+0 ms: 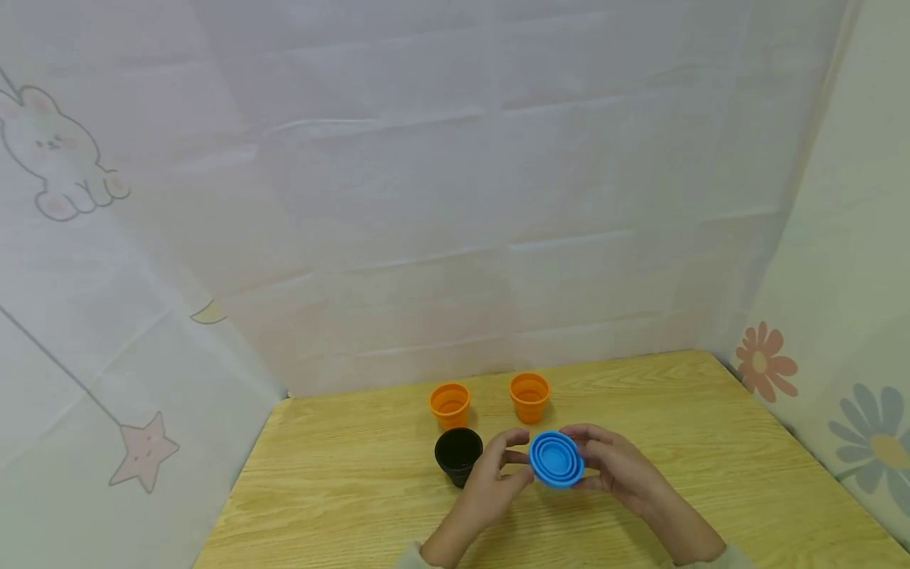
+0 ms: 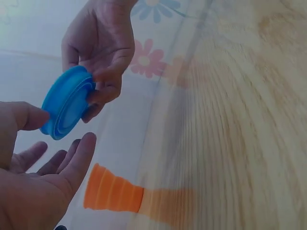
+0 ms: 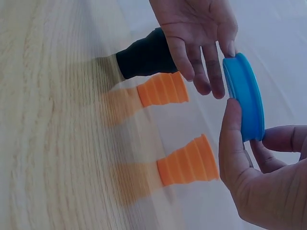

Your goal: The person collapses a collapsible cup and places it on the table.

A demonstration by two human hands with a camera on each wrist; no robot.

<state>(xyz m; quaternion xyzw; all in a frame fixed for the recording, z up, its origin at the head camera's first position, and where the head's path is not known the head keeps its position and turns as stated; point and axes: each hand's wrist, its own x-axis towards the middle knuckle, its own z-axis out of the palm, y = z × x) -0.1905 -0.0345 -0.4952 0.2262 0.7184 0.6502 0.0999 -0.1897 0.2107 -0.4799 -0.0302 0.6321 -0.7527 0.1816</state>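
Note:
A blue collapsible cup (image 1: pixel 557 458), folded flat into a disc of concentric rings, is held above the table, its inside turned toward the head camera. My right hand (image 1: pixel 622 470) grips its right edge between thumb and fingers. On the other side, the thumb of my left hand (image 1: pixel 486 486) is right at the rim, while its fingers are spread away from the cup, as the left wrist view (image 2: pixel 45 187) shows from the palm side. A black cup (image 1: pixel 458 452), expanded and upright, stands just left of my left hand.
Two expanded orange cups stand upright farther back on the wooden table (image 1: pixel 320 474): a left orange cup (image 1: pixel 450 405) behind the black one, and a right orange cup (image 1: pixel 529 397) beyond my hands. Printed cloth walls (image 1: pixel 462 197) enclose the table's back and sides.

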